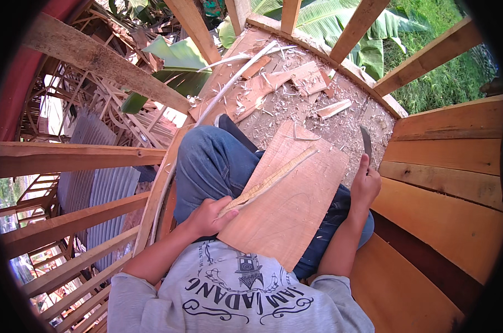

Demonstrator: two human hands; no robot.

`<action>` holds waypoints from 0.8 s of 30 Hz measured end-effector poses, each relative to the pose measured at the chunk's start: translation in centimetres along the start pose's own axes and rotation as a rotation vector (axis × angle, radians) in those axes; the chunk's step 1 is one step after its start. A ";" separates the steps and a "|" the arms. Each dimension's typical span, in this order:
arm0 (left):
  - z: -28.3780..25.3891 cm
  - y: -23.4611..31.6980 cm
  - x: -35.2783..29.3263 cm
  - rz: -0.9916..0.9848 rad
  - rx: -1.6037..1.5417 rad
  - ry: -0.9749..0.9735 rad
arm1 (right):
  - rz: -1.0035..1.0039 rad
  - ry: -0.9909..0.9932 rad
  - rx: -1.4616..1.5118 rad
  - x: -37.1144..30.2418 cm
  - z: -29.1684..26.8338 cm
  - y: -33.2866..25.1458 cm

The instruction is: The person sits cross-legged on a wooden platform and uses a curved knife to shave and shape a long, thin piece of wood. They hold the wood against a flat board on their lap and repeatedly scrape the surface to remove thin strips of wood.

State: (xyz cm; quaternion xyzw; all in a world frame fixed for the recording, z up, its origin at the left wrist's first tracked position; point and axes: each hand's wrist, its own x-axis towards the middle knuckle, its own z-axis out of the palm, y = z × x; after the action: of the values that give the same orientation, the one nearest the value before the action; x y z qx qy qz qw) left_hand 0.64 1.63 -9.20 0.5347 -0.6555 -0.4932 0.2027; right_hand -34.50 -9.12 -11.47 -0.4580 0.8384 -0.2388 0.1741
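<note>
Two hands: rough strip point(273, 177), blade point(366, 143)

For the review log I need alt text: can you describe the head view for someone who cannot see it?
A seated person's left hand grips a thin wooden strip lying on a flat board across their lap, while the right hand holds up a knife. Wood shavings and offcuts cover the floor ahead.

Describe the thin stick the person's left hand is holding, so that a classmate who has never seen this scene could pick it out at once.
Find the broad wooden board resting on the person's lap. Lying slantwise across it is a long, narrow strip of wood, its near end pinched by the left hand. Unlike the loose offcuts beyond, it is slim, pale and rough-edged.
</note>
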 end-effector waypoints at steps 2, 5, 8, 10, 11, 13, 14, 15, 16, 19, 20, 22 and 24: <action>0.0 -0.3 -0.2 -0.025 0.017 -0.002 | 0.008 0.016 0.037 0.4 -0.6 0.6; -0.1 -0.1 0.2 -0.010 -0.018 -0.001 | -0.290 0.004 -0.032 -1.4 0.7 0.4; -0.2 -0.2 0.1 -0.017 -0.055 -0.013 | -0.586 -0.127 -0.062 -4.6 1.6 -2.9; -0.3 -0.4 -0.1 -0.033 -0.055 -0.025 | -0.729 -0.184 -0.048 -5.5 1.8 -4.3; -0.3 -0.3 0.0 -0.040 -0.053 -0.033 | -0.738 -0.183 -0.033 -5.5 1.8 -4.4; -0.4 -0.1 0.3 -0.056 -0.052 -0.052 | -0.752 -0.178 -0.003 -5.3 1.8 -4.5; -0.5 0.2 0.3 -0.067 -0.055 -0.061 | -0.730 -0.148 -0.047 -5.2 1.8 -4.3; -0.6 0.3 0.3 -0.077 -0.058 -0.072 | -0.706 -0.119 -0.091 -5.0 1.9 -4.2; -0.5 0.3 0.3 -0.074 -0.049 -0.073 | -0.682 -0.089 -0.135 -4.8 2.0 -4.0; -0.5 0.3 0.3 -0.064 -0.039 -0.084 | -0.179 -0.002 -0.108 -1.5 2.0 -0.7; -0.5 0.3 0.3 -0.069 -0.049 -0.088 | -0.095 -0.021 -0.047 -0.5 1.1 0.0; -0.6 0.4 0.1 -0.071 -0.056 -0.087 | 0.064 -0.057 0.079 0.6 -0.7 0.4; -0.6 0.5 0.3 -0.051 -0.049 -0.085 | -0.271 -0.018 0.029 -0.9 0.0 0.4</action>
State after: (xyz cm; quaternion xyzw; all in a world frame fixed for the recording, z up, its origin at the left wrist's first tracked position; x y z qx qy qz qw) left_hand 0.72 1.06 -8.56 0.5248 -0.6374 -0.5362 0.1751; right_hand -34.30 -8.18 -11.65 -0.5665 0.7638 -0.2681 0.1542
